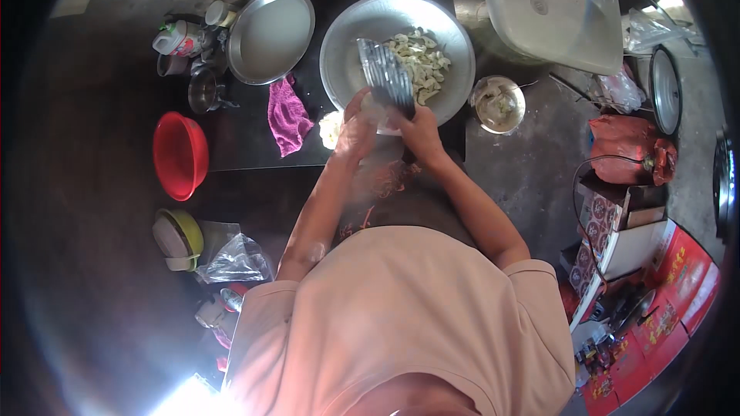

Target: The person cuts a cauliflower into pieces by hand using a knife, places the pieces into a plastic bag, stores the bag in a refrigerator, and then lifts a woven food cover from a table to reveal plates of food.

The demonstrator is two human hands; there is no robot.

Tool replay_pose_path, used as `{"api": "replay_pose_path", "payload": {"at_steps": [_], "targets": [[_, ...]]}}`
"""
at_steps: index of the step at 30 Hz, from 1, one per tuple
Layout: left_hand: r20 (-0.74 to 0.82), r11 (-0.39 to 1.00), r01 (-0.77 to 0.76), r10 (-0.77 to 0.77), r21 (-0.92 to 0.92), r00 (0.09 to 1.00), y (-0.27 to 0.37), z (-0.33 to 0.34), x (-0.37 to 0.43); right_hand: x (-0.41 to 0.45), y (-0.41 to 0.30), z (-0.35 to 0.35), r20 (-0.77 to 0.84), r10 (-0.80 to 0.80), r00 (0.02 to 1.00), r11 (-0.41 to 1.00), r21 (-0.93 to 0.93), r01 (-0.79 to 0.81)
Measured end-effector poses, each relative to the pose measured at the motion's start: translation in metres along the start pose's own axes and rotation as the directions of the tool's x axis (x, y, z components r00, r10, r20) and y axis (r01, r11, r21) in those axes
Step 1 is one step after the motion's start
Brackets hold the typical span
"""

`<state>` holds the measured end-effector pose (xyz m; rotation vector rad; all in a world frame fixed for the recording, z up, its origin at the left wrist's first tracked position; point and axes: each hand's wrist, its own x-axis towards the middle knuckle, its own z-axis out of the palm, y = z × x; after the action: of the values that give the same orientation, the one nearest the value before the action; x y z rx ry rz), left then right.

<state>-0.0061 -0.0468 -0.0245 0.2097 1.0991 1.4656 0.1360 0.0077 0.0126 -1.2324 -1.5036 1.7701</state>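
Observation:
My right hand (421, 133) grips a broad-bladed kitchen knife (386, 72), its streaked grey blade pointing up and left over a large metal basin (341, 58). Pale cut vegetable pieces (425, 63) lie in the right half of that basin. At the basin's near rim, my left hand (357, 130) holds a whitish vegetable piece (370, 108), partly hidden by the fingers and the blade. Just left of this hand, a pale, sunlit vegetable lump (330, 130) rests on the dark table (243, 144). The pieces look like cauliflower, but glare blurs detail.
A metal tray (272, 37) and a purple cloth (288, 118) lie left of the basin. Farther left are a metal pot (203, 91) and a red plastic basin (180, 156). On the right stand a small bowl with scraps (498, 104), a translucent tub (555, 17) and a red bag (627, 147).

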Motion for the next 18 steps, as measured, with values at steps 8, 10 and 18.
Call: {"api": "replay_pose_path", "payload": {"at_steps": [8,10,18], "targets": [[0.259,0.945,0.217,-0.151,-0.244,0.954,0.023,-0.006,0.019,0.041,0.013,-0.044,0.149,0.407,0.901,0.661,0.633,-0.403],[0.230,0.937,0.237,-0.179,-0.257,0.957,0.029,0.007,0.022,0.045,0.013,-0.051,0.190,0.435,0.880,0.588,0.681,-0.437],[0.032,0.998,0.025,-0.024,-0.055,0.999,0.007,0.016,0.035,0.039,0.005,-0.060,0.412,0.405,0.816,0.448,0.689,-0.570]]}}
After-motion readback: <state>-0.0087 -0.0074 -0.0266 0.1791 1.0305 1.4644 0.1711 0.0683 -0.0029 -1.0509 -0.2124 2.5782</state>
